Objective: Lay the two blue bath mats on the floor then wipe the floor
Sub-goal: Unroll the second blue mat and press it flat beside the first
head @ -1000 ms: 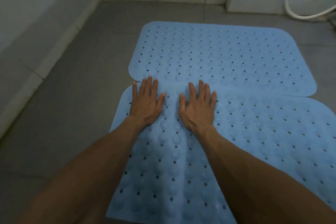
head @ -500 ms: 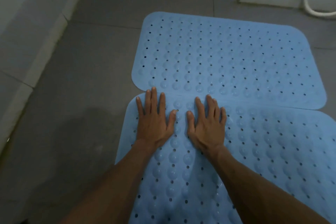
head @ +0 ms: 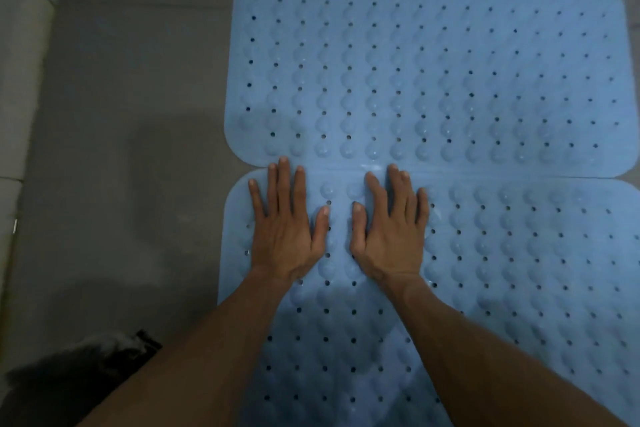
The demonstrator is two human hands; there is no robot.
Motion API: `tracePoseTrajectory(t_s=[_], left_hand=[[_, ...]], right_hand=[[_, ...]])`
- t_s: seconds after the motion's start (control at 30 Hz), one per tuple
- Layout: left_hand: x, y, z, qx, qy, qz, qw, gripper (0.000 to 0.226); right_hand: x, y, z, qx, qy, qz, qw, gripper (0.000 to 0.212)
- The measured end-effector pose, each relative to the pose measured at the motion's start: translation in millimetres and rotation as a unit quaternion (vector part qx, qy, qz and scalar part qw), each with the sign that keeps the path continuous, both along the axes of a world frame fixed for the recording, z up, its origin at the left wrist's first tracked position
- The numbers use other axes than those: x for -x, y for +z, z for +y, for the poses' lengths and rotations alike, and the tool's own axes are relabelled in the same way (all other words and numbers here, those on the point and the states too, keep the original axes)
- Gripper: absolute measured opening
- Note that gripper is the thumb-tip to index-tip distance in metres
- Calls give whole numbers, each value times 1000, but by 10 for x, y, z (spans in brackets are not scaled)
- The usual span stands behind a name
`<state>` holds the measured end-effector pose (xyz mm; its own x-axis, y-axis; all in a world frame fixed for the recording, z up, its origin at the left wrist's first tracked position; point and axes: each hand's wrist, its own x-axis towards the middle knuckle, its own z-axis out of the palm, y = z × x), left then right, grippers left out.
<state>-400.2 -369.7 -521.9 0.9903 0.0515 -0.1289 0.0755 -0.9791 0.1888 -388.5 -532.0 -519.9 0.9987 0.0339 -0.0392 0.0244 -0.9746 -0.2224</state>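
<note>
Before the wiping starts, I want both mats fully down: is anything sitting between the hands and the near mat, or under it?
Nothing visible. The left hand and right hand lie flat, directly on the near mat, which rests on the grey floor.

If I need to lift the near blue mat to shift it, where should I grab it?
Probably the rounded far-left corner of the near mat, just beside the left hand, coming in from the bare floor side. That edge lies free and exposed, whereas the far edge butts against the far mat. Both hands, the right hand included, lie flat on it, so they must lift first.
</note>
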Motion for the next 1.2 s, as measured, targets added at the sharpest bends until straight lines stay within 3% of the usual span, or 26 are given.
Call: tracePoseTrajectory(t_s=[0.63, 0.73, 0.83, 0.9, 1.03, 1.2], left_hand=[[-7, -144, 64, -7, 4, -28, 1000, 69], [7, -157, 36, -9, 9, -16, 1000, 72], [-39, -62, -71, -21, 45, 14, 999, 74], [-57, 41, -289, -32, 75, 7, 997, 74], [-89, 167, -1244, 6, 112, -42, 993, 74], [-226, 143, -2609, 66, 51, -76, 994, 67]], right_hand=[[-24, -28, -34, -71, 8, 4, 997, 59], [-18, -36, -104, -149, 7, 2, 989, 57], [-38, 23, -273, -286, 24, 31, 957, 52], [-37, 78, -552, -327, 37, 27, 944, 47], [-105, 163, -1494, -201, 35, -30, 978, 47], [-289, 80, -2704, -34, -8, -68, 997, 48]])
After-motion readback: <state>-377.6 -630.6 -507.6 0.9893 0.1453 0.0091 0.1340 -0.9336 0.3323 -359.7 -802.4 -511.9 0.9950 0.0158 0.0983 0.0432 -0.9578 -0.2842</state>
